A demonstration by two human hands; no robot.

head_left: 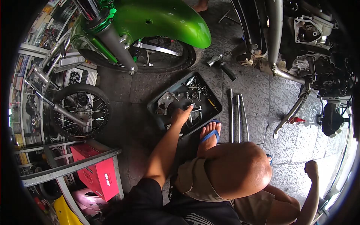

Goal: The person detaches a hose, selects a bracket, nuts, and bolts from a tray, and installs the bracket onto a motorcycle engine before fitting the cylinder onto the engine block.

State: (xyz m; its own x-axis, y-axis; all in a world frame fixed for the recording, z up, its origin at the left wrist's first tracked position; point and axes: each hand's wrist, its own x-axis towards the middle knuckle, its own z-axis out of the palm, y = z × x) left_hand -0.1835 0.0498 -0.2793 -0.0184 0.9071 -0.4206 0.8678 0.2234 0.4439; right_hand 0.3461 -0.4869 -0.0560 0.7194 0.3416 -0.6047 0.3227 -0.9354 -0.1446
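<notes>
My left hand (181, 115) reaches into a black tray (156, 120) of metal parts on the floor. Its fingers are pinched together beside a small shiny piece; whether they grip that piece is too small to tell. Around it in the tray lie a grey metal cover (164, 102), silver bolts and small fittings (195, 90), and a yellow-handled tool (212, 103). My right hand (311, 170) is held off to the right, away from the tray, curled into a fist. Nothing sticks out of it, and its inside is hidden.
Right of the tray lie a hammer (227, 70) and several long metal bars (237, 116). A green-fendered motorcycle (165, 22) stands ahead, a partly stripped one with an exposed engine (315, 71) at right. At left are a spoked wheel (80, 112), a metal rack (67, 167) and a red box (95, 170).
</notes>
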